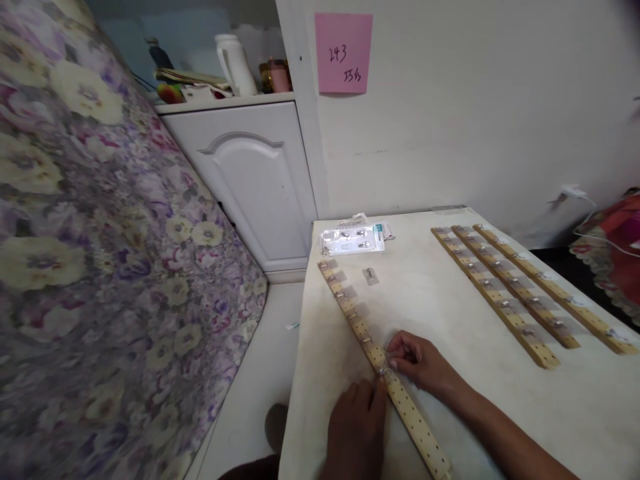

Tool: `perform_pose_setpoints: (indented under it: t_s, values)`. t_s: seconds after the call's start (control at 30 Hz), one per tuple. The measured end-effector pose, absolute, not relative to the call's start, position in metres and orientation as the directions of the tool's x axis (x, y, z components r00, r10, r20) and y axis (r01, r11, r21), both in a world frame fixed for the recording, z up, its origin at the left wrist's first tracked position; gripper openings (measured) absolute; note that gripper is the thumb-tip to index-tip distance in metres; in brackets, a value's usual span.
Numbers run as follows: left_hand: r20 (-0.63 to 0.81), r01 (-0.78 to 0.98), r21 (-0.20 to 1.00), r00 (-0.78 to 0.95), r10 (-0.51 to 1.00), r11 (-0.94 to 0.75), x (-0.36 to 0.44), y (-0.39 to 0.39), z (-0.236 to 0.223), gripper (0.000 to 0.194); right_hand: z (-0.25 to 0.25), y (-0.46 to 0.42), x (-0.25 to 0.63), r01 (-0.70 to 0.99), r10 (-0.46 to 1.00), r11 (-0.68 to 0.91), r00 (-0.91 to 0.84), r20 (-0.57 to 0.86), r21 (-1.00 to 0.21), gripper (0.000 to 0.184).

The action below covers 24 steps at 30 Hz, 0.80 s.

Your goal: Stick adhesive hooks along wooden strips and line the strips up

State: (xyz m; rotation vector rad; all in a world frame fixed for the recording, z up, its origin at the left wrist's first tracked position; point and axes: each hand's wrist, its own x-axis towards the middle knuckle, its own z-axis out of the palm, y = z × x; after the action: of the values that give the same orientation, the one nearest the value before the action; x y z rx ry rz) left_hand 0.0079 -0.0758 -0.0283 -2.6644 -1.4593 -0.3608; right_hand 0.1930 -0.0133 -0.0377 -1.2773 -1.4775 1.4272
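Observation:
A long perforated wooden strip (411,417) lies slantwise on the table. Along its far half sit several clear adhesive hooks (367,339), small see-through squares with metal hooks. At the strip's middle, another clear hook (384,371) lies between my hands. My right hand (423,363) is closed in a pinch at its right edge. From the near left, my left hand (356,421) has its fingers curled together, fingertips touching the strip beside this hook; what they grip is partly hidden. One loose clear hook (370,275) lies flat to the right of the strip's far end.
Three more wooden strips (520,293) with clear hooks lie at the table's right. Clear blister packs (353,240) rest at the back left corner of the white table (450,413). Beyond stand a white cabinet (250,180) and a flowered curtain (125,267).

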Motion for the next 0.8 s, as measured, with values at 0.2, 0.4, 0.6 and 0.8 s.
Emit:
perform_pose_setpoints:
  t_s: [0.2, 0.4, 0.6, 0.8]
  values:
    - [0.226, 0.852, 0.059, 0.496, 0.838, -0.52, 0.006, -0.077, -0.032, 0.038, -0.037, -0.017, 0.192, 0.14, 0.956, -0.12, -0.25, -0.152, -0.983, 0.013]
    - [0.235, 0.845, 0.104, 0.491, 0.839, -0.524, 0.002, -0.076, -0.04, 0.045, -0.037, -0.018, 0.191, 0.157, 0.964, -0.124, -0.216, -0.156, -0.98, 0.022]
    - [0.3, 0.824, 0.147, 0.49, 0.819, -0.547, -0.002, -0.076, -0.049, 0.05, -0.028, -0.019, 0.198, 0.249, 0.994, -0.005, -0.105, -0.032, -0.969, 0.02]
    - [0.381, 0.857, 0.116, 0.429, 0.819, -0.503, -0.002, -0.077, -0.057, 0.046, -0.03, 0.03, 0.212, 0.448, 0.986, 0.108, 0.062, 0.152, -0.887, 0.018]
